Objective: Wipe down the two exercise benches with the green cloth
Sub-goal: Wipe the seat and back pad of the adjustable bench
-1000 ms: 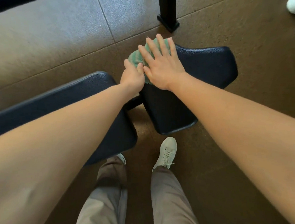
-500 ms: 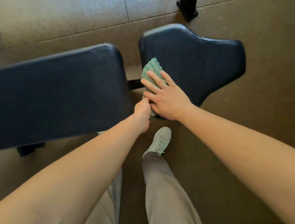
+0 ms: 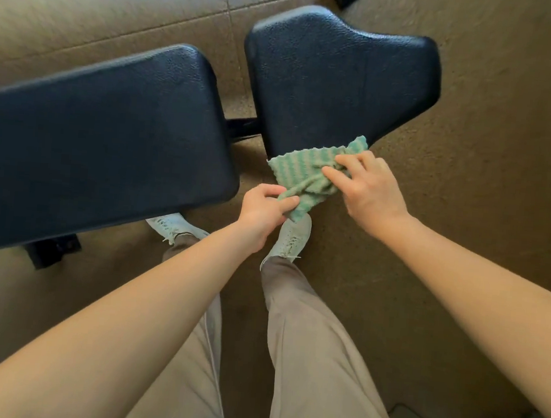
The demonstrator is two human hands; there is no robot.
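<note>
One green cloth (image 3: 309, 175) pulled off seat pad (image 3: 340, 82) edge; both hands' fingers pinch it; two pads

Person, viewed from the head down. Arms: both forearms bare to the frame edge, no sleeves, no watch, no rings or bands on the left hand (image 3: 264, 214) or the right hand (image 3: 372, 191). Legs: long beige trousers (image 3: 315, 354), plain weave, a seam line down the left leg. Feet: pale off-white lace-up sneakers (image 3: 289, 241), perforated uppers, laces tied and loose-ended.
</note>
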